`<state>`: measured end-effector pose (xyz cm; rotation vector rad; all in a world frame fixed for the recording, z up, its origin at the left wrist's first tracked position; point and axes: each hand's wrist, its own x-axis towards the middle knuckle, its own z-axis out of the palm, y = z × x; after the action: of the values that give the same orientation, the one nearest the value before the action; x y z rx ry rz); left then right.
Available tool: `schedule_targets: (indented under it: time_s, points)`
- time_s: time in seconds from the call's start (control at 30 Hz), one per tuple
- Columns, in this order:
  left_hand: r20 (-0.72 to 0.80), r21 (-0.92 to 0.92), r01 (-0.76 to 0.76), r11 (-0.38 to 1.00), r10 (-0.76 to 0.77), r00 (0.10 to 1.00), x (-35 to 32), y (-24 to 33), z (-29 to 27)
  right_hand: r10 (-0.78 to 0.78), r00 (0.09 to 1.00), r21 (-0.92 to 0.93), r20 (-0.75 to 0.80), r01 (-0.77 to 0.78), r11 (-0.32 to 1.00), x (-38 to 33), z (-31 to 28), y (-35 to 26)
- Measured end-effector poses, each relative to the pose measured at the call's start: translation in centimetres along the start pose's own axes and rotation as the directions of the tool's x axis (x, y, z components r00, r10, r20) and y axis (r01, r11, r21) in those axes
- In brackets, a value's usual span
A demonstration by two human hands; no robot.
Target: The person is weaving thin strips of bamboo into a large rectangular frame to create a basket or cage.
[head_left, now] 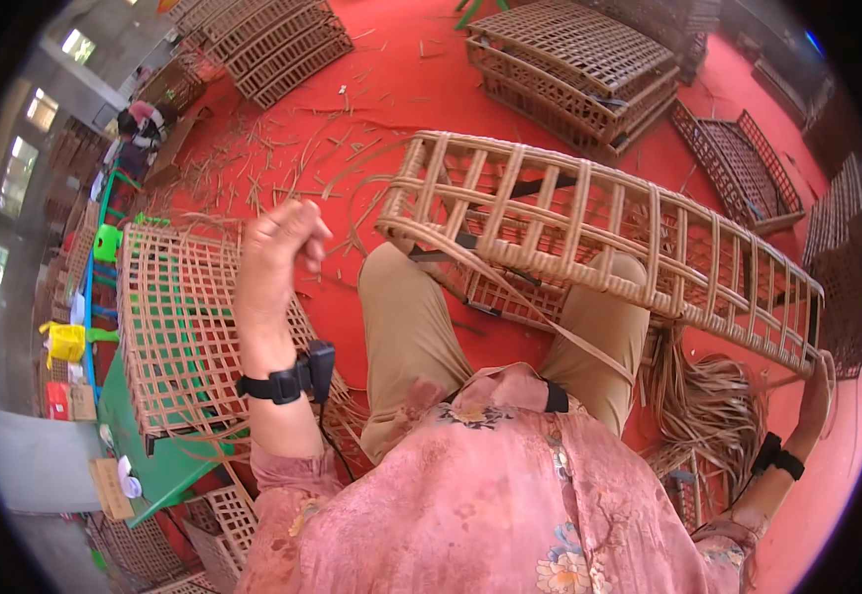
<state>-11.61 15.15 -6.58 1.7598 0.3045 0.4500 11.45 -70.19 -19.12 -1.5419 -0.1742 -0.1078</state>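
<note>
Two hands working: left hand (277,243) clenching raised at ten o'clock, pulling cane strip (550,322) taut; right hand (815,391) gripping, steadying lap-braced rattan frame (589,233) at three o'clock.

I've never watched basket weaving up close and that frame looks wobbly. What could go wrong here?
The long wicker frame lies across the knees with only the right hand gripping its far end, so it might tip or slide off. The thin cane strip, which the raised left hand seems to pull, could snap or whip back. Loose cane scraps on the red floor might trip someone.
</note>
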Motion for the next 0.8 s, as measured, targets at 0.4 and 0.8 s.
schedule_targets:
  time_s: [0.4, 0.8]
  points:
    - [-0.119, -0.838, -0.059, 0.542, -0.077, 0.99, 6.9, -8.5, 4.7, 0.113, 0.989, -0.249, -0.099, -0.135, 0.959, 4.7, 7.6, -5.0]
    - [-0.289, -0.525, -0.784, 0.331, 0.797, 0.53, 12.1, 8.2, -13.0, -0.36, 0.933, -0.519, 0.019, 0.317, 0.794, -2.4, 42.8, -22.2]
